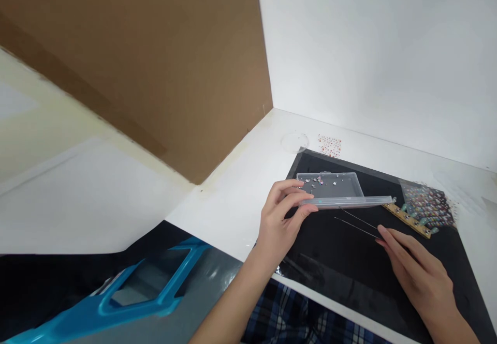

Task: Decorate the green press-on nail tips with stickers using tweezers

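Observation:
My left hand (pixel 277 222) pinches the left end of a clear plastic box (pixel 353 200) with its lid up, over the black mat (pixel 337 266). Small shiny gems (pixel 319 180) lie scattered inside the box's shallow tray. Between the fingers of my right hand (pixel 421 274) is a pair of thin metal tweezers (pixel 361 222). The tweezers' tips are apart, just below the box's front edge; I see nothing between them. Right of the box, a narrow tan strip (pixel 407 221) carries several teal pieces along its length.
A clear sheet covered with many colourful gems (pixel 429 204) lies at the mat's right side. Behind the mat are a clear round lid (pixel 295 142) and a patch of orange dots (pixel 330 146). A brown board (pixel 155 64) stands at the left; a blue plastic frame (pixel 135 302) is below the table.

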Tool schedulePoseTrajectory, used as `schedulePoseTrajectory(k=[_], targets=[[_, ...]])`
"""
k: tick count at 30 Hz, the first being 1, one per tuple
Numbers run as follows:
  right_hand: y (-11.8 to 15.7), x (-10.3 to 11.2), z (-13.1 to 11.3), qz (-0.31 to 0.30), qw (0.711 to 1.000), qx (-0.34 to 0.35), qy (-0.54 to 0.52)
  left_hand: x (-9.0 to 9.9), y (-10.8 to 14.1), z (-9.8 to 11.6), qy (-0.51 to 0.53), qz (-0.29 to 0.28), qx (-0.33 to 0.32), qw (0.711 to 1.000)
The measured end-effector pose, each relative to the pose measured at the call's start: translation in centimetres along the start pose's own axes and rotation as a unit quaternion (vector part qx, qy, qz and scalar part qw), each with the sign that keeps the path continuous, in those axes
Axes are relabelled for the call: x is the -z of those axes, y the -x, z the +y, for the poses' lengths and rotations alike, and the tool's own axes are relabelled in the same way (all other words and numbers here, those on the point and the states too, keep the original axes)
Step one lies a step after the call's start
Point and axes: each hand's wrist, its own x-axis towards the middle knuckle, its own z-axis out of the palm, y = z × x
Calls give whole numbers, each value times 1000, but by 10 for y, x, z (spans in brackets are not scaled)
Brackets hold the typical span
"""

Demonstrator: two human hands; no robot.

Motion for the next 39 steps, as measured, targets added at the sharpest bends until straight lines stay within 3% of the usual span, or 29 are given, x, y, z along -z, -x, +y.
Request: schedulePoseTrajectory(k=[12,18,30,39], targets=[[13,-3,2,10,1000,-2,2,-1,1,2,-2,2,13,1000],[4,0,-1,3,1000,3,-15,1,0,0,-10,-9,-2,1000],[8,1,1,20,999,12,36,-2,1,1,-13,3,-1,1000],[28,3,0,42,999,-4,9,7,0,5,-23,-39,7,999]])
